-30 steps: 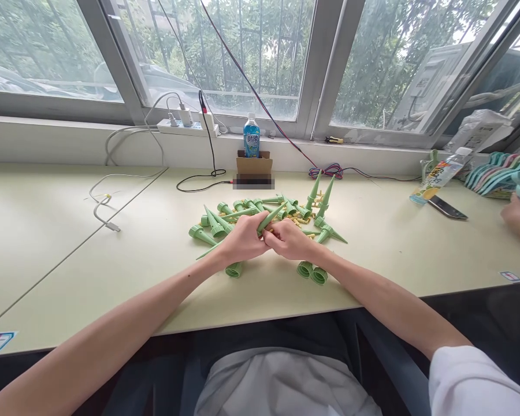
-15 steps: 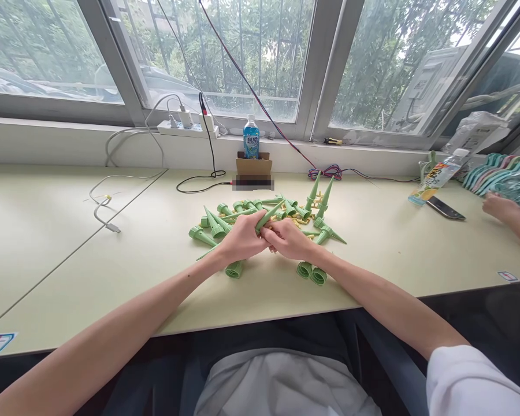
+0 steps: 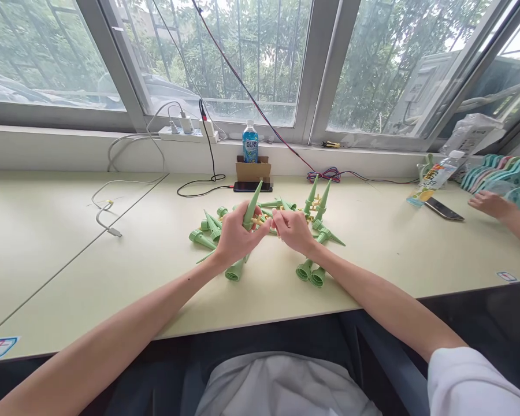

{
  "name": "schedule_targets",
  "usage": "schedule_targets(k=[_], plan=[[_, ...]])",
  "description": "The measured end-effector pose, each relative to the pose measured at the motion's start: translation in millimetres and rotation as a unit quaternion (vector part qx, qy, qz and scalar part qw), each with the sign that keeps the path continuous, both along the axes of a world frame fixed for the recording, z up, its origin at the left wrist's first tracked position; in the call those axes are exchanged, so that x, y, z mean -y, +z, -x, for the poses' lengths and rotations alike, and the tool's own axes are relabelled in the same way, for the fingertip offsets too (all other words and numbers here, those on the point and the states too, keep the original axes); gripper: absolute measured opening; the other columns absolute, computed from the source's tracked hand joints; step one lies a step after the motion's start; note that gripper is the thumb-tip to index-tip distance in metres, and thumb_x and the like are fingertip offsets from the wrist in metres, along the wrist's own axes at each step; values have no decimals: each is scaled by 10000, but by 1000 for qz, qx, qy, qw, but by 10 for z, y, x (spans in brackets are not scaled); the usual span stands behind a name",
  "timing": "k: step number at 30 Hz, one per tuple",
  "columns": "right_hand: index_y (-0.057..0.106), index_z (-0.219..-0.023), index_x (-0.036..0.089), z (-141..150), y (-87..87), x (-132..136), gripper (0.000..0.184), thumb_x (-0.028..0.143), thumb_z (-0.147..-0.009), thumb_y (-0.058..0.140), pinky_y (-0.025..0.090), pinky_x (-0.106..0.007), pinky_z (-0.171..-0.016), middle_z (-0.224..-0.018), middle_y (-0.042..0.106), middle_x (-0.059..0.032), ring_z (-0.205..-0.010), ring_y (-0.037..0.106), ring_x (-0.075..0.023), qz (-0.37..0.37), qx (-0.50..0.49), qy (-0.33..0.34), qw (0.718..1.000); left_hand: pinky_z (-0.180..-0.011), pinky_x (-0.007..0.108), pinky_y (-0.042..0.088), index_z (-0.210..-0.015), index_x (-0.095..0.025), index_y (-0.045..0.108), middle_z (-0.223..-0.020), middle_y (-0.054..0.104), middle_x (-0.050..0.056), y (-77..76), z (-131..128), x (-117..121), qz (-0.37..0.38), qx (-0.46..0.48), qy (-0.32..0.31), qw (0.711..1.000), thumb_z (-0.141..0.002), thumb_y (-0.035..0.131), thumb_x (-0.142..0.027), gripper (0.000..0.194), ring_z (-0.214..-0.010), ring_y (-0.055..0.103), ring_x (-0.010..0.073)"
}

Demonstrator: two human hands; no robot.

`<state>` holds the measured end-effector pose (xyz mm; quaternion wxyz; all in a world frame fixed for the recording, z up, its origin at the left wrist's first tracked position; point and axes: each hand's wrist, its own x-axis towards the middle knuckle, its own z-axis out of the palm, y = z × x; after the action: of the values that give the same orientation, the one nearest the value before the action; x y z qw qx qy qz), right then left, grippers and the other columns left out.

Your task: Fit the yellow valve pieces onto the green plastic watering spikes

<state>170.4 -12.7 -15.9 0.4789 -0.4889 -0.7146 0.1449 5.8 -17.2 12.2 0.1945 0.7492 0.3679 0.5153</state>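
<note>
My left hand (image 3: 236, 234) is wrapped round a green plastic plant watering spike (image 3: 253, 203), its tip pointing up. A small yellow valve piece (image 3: 259, 221) juts from the spike's side toward my right hand. My right hand (image 3: 292, 230) is closed just to the right, fingertips pinched; whatever they hold is hidden. Around both hands lie several more green spikes (image 3: 202, 238), and two stand upright (image 3: 323, 202) behind my right hand. Two spikes with threaded open ends (image 3: 311, 274) lie beside my right wrist, another open end (image 3: 234, 271) under my left.
A phone (image 3: 252, 186) on a cable lies before a small carton (image 3: 253, 170) with a blue bottle (image 3: 250, 143). Further right are a juice bottle (image 3: 435, 179), a dark phone (image 3: 444, 209), hangers (image 3: 494, 172) and another person's hand (image 3: 489, 202). A grey cable (image 3: 108, 228) lies left.
My hands have moved slightly apart. The spike in my left hand has tilted more upright, and its yellow piece now shows. At far right, the other person's hand has shifted left.
</note>
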Motion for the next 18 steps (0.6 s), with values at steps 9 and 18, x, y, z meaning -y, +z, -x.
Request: schedule_targets(k=[9, 18], plan=[[265, -564, 194, 21, -78, -55, 432, 343, -947, 401, 233, -257, -518, -503, 275, 50, -513, 232, -85, -26, 76, 6, 997, -488, 204, 347, -748, -199, 466, -555, 417, -88, 1, 11, 4, -36, -7, 18, 999, -741, 666, -291, 220, -465, 346, 54], [276, -557, 192, 47, -66, -110, 440, 333, -956, 396, 243, -246, -528, -496, 300, 49, -503, 246, -84, -33, 98, 14, 995, -464, 208, 342, -895, -209, 535, -583, 421, -68, 17, 144, -117, 48, -15, -30, 998, -876, 581, -465, 261, -468, 373, 72]])
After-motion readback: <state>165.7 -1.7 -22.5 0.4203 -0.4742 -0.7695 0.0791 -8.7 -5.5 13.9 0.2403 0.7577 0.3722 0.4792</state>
